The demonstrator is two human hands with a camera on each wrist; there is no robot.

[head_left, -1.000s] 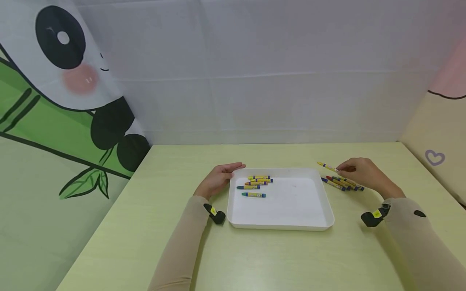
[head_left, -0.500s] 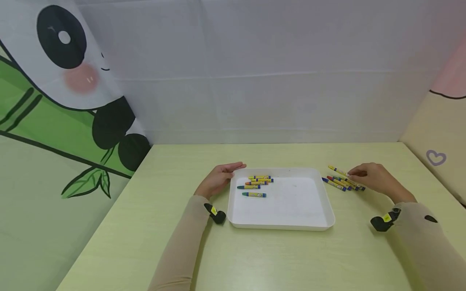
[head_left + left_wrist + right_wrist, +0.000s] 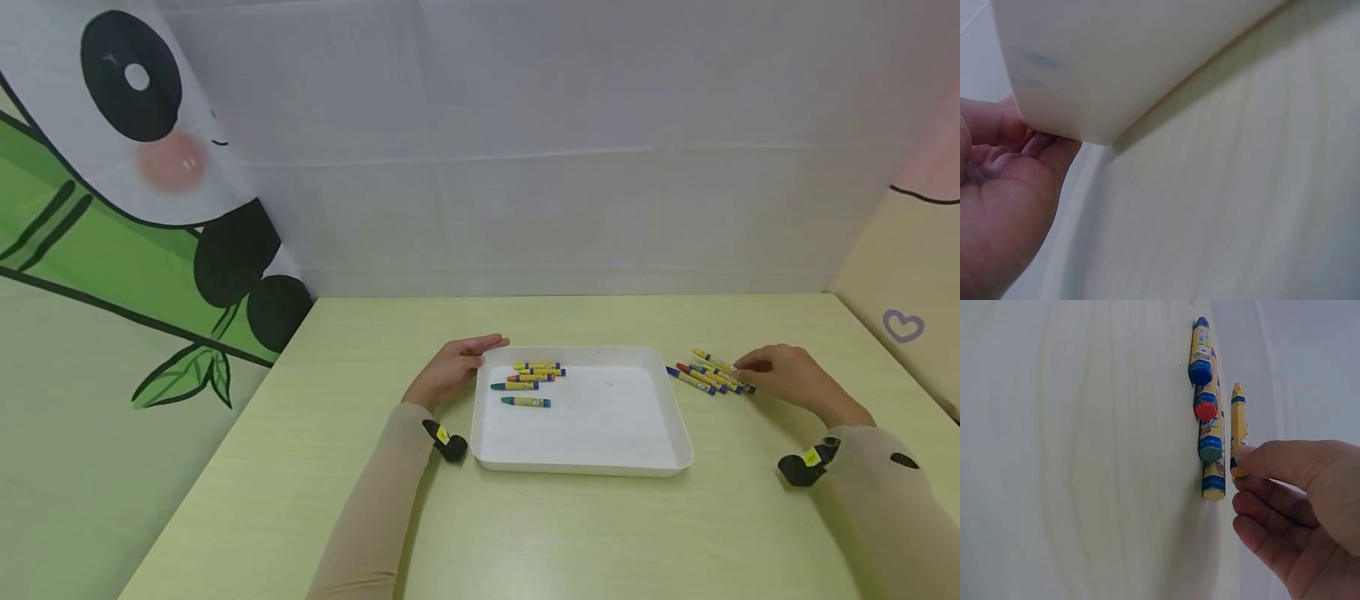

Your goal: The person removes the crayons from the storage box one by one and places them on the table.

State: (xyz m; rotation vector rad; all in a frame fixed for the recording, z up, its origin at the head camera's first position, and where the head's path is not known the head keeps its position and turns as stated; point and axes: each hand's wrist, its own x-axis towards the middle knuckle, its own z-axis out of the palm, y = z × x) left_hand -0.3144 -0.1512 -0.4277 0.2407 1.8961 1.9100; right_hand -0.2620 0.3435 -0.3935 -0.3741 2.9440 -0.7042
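A white tray [image 3: 600, 421] lies in the middle of the pale green table [image 3: 525, 533], with several crayons [image 3: 532, 377] in its far left corner. My left hand [image 3: 459, 364] rests with relaxed fingers against the tray's far left corner; the left wrist view shows my left hand [image 3: 1004, 206] touching the tray's outer wall [image 3: 1135, 56]. To the right of the tray, a row of several crayons [image 3: 708, 380] lies on the table. My right hand [image 3: 744, 365] pinches the end of a yellow crayon [image 3: 712, 360] just behind that row. The right wrist view shows my right hand [image 3: 1244, 472], the yellow crayon [image 3: 1239, 419] and the row [image 3: 1209, 412].
A white cloth wall [image 3: 525, 167] stands behind the table. A panda and bamboo panel [image 3: 112, 208] closes the left side and a cream panel with a heart [image 3: 900, 325] the right. Black wrist cameras [image 3: 448, 442] sit on both sleeves.
My right hand has moved to the right and a little lower with the yellow crayon, which now sits close behind the row. My left hand and the tray have stayed put.
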